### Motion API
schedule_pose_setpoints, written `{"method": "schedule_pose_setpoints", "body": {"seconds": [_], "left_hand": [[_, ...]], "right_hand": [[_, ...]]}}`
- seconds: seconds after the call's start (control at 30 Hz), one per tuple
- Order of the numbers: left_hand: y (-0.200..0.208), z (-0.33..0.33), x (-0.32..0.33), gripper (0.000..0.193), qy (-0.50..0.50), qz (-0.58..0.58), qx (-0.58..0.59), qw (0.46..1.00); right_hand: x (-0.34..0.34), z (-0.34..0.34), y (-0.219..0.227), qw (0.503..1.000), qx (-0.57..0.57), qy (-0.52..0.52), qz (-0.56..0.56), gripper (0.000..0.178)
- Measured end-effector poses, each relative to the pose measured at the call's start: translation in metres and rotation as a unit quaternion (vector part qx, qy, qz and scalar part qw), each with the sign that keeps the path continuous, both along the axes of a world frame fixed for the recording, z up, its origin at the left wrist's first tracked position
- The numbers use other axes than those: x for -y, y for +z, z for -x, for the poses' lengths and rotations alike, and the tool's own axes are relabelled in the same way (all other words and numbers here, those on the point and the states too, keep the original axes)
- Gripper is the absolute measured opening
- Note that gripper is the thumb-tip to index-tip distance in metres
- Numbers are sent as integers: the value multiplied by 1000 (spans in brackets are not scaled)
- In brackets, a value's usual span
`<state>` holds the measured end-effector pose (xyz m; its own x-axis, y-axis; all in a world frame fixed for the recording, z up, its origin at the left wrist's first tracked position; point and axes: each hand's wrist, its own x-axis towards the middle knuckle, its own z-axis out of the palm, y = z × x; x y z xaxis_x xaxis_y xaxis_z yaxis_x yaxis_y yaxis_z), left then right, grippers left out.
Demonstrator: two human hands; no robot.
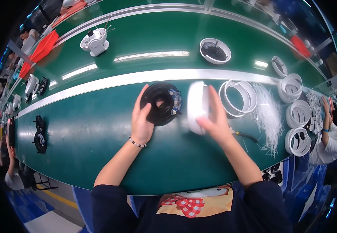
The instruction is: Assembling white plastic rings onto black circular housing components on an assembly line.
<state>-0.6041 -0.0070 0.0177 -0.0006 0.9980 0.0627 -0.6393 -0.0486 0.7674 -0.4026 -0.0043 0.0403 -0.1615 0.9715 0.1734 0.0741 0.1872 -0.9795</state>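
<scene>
My left hand (140,123) is closed round a black disc-shaped part (158,116) with a hole in its middle. A small blue circuit board (174,101) sits on that part's right side. Facing it, my right hand (218,123) grips a white round housing (195,106), seen edge-on and smeared by motion. The two parts are held close together above the green bench, with a narrow gap between them. White ring-shaped housings (249,101) stand just right of my right hand. Partly behind my right wrist lies a dark-handled hand tool (247,135).
A heap of thin white strips (267,120) lies on the right, beside stacked white rings (297,114). Black parts (40,134) rest at the left. Across the pale divider, a green belt (157,35) carries a white bowl-shaped housing (215,61) and a white assembly (95,43). Other people sit at both sides.
</scene>
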Motion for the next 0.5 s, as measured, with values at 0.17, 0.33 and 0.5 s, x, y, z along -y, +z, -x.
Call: {"method": "schedule_pose_setpoints", "body": {"seconds": [0.17,0.33,0.5], "left_hand": [[2,-10,20,61,-135,-8,88,987],[6,13,12,77,-177,93,153,968],[9,31,14,61,-176,130,172,960]], "right_hand": [[2,50,-8,998,55,41,-4,99],[13,72,2,962,230,-8,-147,110],[17,88,12,944,253,-24,-212,111]]}}
